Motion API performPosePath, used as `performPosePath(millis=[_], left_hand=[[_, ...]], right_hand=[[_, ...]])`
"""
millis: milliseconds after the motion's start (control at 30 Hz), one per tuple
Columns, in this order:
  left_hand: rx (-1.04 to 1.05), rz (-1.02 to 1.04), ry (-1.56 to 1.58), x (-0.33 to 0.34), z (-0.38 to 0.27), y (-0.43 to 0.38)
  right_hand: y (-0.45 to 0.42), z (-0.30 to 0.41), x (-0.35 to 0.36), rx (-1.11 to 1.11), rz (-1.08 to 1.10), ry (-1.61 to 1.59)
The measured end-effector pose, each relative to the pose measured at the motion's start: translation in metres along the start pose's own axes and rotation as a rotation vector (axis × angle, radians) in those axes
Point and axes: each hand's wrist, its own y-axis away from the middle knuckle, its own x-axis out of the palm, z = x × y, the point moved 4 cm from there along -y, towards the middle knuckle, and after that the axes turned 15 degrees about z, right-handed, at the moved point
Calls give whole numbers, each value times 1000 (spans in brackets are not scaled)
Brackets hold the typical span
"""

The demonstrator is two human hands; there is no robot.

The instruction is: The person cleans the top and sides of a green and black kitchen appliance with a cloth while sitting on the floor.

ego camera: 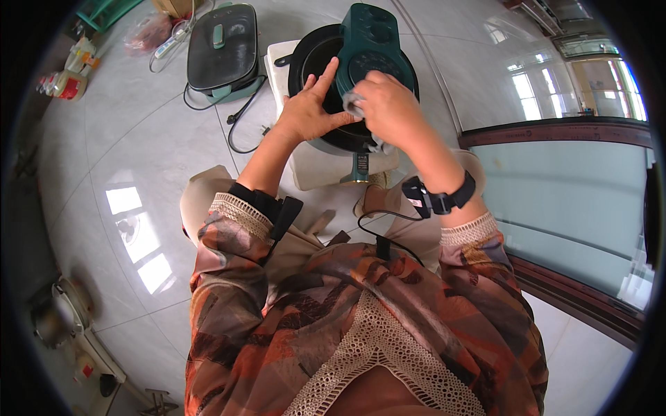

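A dark green appliance (370, 34) with a round dark plate (375, 66) lies over the right side of a round black pan (315, 46). My right hand (390, 106) grips a grey cloth (354, 104) at the appliance's near edge. More grey fabric (381, 145) shows below that hand. My left hand (309, 112) is spread over the pan's left side, holding nothing, with its index fingertip at the appliance's edge. Whether the palm rests on the pan is hard to tell. A green handle (360, 165) points towards me beneath the pan.
The pan sits over a pale block-like support (317, 174). Left of it stands a lidded rectangular electric pan (222, 49), its black power cord (231, 136) trailing on the tiled floor (135, 156). A power strip (170, 44) lies beyond. A framed glass panel (556, 187) stands at right.
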Motion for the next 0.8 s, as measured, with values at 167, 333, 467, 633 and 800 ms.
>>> performPosePath(millis=[167, 333, 467, 633, 800], left_hand=[[-38, -13, 3, 2, -7, 1], [-21, -38, 7, 2, 0, 4], [-4, 3, 7, 0, -10, -2], [-38, 4, -61, 3, -3, 1], [-38, 8, -57, 1, -1, 1]], right_hand=[[43, -33, -5, 119, 8, -50], [22, -11, -7, 42, -12, 9], [-8, -4, -5, 5, 1, 91], [1, -9, -12, 46, 64, -104], [18, 4, 2, -12, -58, 9]])
